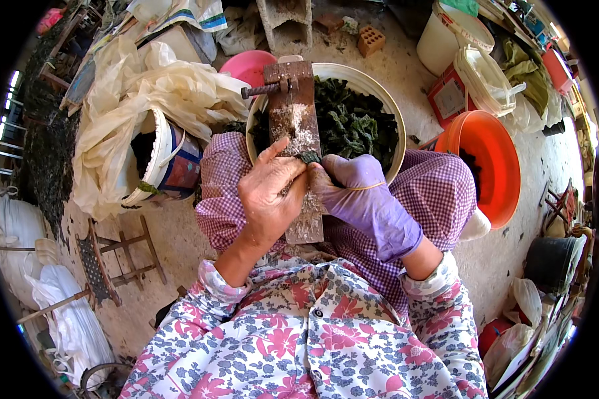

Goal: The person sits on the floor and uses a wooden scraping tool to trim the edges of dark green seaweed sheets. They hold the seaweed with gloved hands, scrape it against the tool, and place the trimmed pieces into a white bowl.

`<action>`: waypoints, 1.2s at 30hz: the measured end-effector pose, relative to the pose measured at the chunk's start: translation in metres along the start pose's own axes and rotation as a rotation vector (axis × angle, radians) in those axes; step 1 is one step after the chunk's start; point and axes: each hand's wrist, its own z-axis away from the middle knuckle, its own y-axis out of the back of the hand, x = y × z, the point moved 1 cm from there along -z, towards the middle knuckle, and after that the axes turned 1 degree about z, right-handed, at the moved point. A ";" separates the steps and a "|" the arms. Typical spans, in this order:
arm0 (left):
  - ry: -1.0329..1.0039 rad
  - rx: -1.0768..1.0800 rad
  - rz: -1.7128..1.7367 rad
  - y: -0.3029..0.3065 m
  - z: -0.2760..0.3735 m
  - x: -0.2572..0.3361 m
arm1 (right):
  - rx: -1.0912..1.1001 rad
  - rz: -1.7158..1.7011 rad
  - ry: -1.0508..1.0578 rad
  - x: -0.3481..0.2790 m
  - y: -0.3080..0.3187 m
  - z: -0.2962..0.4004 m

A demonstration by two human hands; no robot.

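Note:
A narrow wooden board (302, 119), dusted with white grains, lies across a wide white tub (402, 119) between my knees. A rusty bolt (262, 91) is fixed near its far end. Dark green, crinkled leafy pieces (352, 119) fill the tub. My bare left hand (274, 192) is over the board's near half, its fingers pinching a small dark green piece (308, 157). My right hand (362, 192) wears a purple glove with a rubber band and uncovered fingertips; its thumb and forefinger meet the same piece from the right. The fingers partly hide that piece.
On the left, a white-rimmed bucket (154, 149) lies tilted beside crumpled plastic sheeting (125, 99). An orange bucket (494, 169) leans by my right knee. Beyond the tub are a pink basin (249, 67), a concrete block (285, 30) and a perforated brick (371, 41).

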 end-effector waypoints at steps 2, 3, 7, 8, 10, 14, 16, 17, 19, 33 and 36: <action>-0.034 0.036 0.000 -0.001 -0.002 0.004 | -0.002 -0.219 -0.123 0.006 -0.003 0.000; -0.055 0.015 -0.005 0.002 -0.003 0.009 | -0.013 -0.403 -0.237 0.010 -0.007 0.001; 0.131 0.006 0.177 0.010 -0.009 0.013 | -0.048 -0.874 -0.754 0.007 -0.004 0.002; 0.344 0.066 0.300 0.011 -0.011 0.016 | -0.126 -1.009 -0.738 0.005 -0.001 0.001; 0.605 0.188 0.547 0.011 -0.013 0.013 | -0.283 -1.275 -0.707 0.006 0.007 0.004; 0.777 0.353 0.895 0.035 -0.023 -0.008 | -0.352 -1.377 -0.567 0.007 0.017 0.015; 0.798 0.331 1.000 0.042 -0.024 -0.010 | -0.370 -1.232 -0.547 0.002 0.023 0.021; 0.797 0.303 1.022 0.043 -0.022 -0.013 | -0.375 -1.159 -0.536 -0.001 0.027 0.022; 0.764 0.159 0.994 0.044 -0.015 -0.017 | -0.226 -0.930 -0.449 -0.003 0.028 0.024; 0.585 -0.628 1.155 0.021 -0.024 -0.009 | 0.247 0.227 0.619 -0.010 0.031 0.026; 0.993 -0.624 1.195 0.027 -0.013 0.010 | 0.218 0.327 0.560 -0.008 0.028 0.032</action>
